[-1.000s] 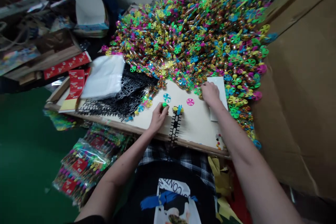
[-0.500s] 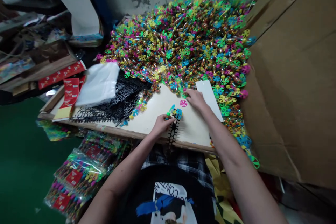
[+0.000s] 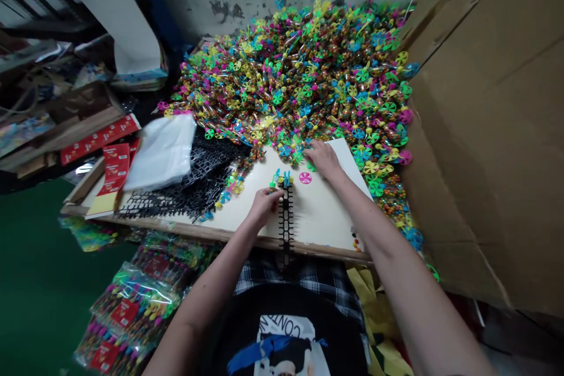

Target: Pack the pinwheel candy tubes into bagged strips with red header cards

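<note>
A long black plastic comb-like strip lies upright across the front edge of a cream board, with small blue and yellow pinwheel pieces at its far end. My left hand is just left of the strip, its fingertips pinching a small green piece. My right hand rests with fingers apart at the edge of a huge heap of colourful pinwheel candy tubes. A pink pinwheel disc lies on the board between my hands.
A white card lies at the board's right. Left of it are black plastic lattice strips, clear bags and red cards. Packaged bundles lie below the board's edge. A cardboard wall stands on the right.
My right hand has moved left along the heap's edge, off the white card. My left hand stays by the strip's far end, and the view has shifted slightly.
</note>
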`<move>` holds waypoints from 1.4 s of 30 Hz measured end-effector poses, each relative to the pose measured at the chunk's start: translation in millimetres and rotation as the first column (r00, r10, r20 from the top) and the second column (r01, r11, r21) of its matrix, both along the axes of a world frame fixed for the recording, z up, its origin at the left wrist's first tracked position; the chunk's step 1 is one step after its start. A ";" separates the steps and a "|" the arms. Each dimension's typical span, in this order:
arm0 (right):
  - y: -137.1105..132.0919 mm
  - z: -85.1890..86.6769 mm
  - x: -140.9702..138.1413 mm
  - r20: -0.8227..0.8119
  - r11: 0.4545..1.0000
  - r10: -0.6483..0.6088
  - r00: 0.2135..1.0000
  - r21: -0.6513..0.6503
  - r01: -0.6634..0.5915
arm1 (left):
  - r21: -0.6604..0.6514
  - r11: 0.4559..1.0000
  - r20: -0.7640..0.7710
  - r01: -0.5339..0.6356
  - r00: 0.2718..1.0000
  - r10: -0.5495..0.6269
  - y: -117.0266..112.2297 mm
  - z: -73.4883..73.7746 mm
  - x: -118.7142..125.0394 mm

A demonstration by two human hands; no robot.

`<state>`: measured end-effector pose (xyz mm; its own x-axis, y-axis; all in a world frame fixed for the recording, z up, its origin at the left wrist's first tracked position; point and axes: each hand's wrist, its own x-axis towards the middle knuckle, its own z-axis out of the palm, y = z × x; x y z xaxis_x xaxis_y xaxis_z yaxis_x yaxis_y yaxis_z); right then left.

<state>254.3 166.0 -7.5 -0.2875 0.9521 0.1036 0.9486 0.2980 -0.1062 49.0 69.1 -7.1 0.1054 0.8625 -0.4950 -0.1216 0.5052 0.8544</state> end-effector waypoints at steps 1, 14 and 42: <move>1.3 -0.7 0.6 -0.009 1.000 0.022 1.000 0.013 -0.022 | -0.006 1.000 0.009 0.002 1.000 -0.002 0.0 0.5 -0.1; -105.3 -24.2 -37.8 -0.863 0.998 -0.016 0.505 -0.043 -0.042 | -0.064 0.998 0.197 0.003 0.980 0.010 3.5 4.7 1.3; -121.4 -39.3 -67.5 -0.962 0.960 -0.181 0.204 -0.127 0.249 | -0.001 0.999 0.099 0.033 0.995 -0.033 -3.4 9.0 16.1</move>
